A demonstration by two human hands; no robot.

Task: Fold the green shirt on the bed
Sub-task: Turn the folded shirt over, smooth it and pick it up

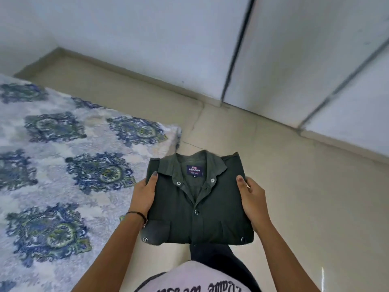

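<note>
Gripping folded shirt (pixel 200 199) w/ both hands: left hand (pixel 143 194), right hand (pixel 252 197).

Fingers of both hands hidden under the folded dark green button-up shirt (pixel 200 199); only thumbs show on top. Small print under "ARROW" on the navy collar label (pixel 195 170) unreadable. Blue-and-green medallion-print bedspread (pixel 63 165) cut off at left and bottom-left edges. Black lettering on the white top (pixel 197 279) cropped at bottom centre.
</note>
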